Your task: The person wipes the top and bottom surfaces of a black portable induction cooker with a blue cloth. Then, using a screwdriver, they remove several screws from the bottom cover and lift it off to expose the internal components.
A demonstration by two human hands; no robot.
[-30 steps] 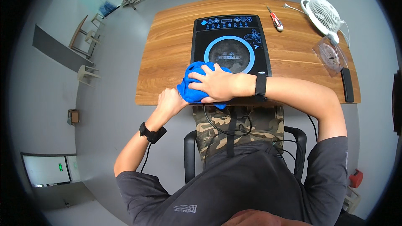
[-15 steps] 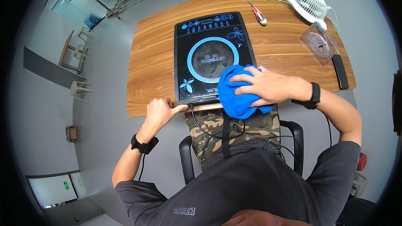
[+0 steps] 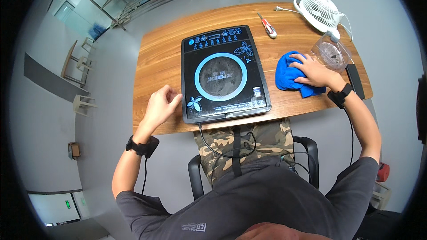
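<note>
A black induction cooker (image 3: 256,78) with a blue ring and flower prints lies flat on the wooden table (image 3: 155,58). My left hand (image 3: 161,107) is beside its lower left edge, fingers loosely curled and the thumb close to the rim; I see nothing in it. To the right of the cooker, my right hand (image 3: 315,72) grips a bunched blue cloth (image 3: 287,73) from above, with the cloth resting on the tabletop. The cooker's black cord (image 3: 208,145) hangs from its near side over my lap.
A red-and-white screwdriver (image 3: 268,28) lies beyond the cloth. At the far right stands a white fan (image 3: 319,11), with a clear plastic box (image 3: 331,52) and a black bar-shaped object (image 3: 355,82) nearer. A chair armrest (image 3: 307,151) is beside my lap.
My right hand has carried the blue cloth off the cooker's near right corner onto the table at right. My left hand has left the table's front edge for the cooker's left side.
</note>
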